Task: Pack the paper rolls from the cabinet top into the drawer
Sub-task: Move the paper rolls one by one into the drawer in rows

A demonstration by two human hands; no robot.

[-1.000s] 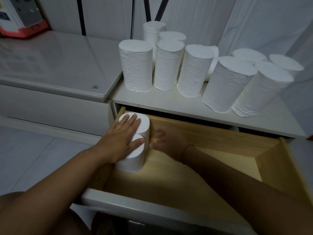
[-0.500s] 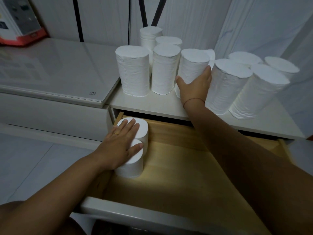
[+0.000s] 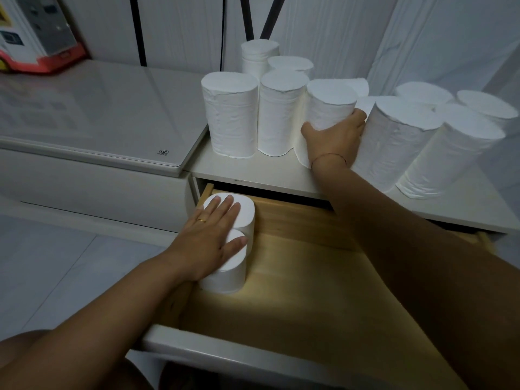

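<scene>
Down front, drawer: wooden drawer (image 3: pixel 323 277) pulled open under the cabinet top (image 3: pixel 253 175), white front edge nearest the camera.
Rolls in drawer: 2 paper rolls (image 3: pixel 239 260) standing upright, touching each other, tucked into the drawer's left rear corner.
Left hand: left hand (image 3: pixel 211 240) lies flat on top of those 2 rolls, fingers spread, ring on 1 finger. Palm just pressing down, not wrapped around anything, so that grip is open.
Right hand: right hand (image 3: pixel 336 136) reaches up over the drawer to the cabinet top, thin red string at the wrist. Its grip is closed around 1 held roll (image 3: pixel 329 108), thumb on the left side, fingers round the right.
Held roll: tilted, leaning away from its neighbour on the left; can't tell if its base is off the surface.
Further back: rest of the rolls (image 3: pixel 229 114) stand on the cabinet top, some upright at left, leaning ones at right.
Far left: white glossy appliance lid (image 3: pixel 98 114) beside the cabinet.
</scene>
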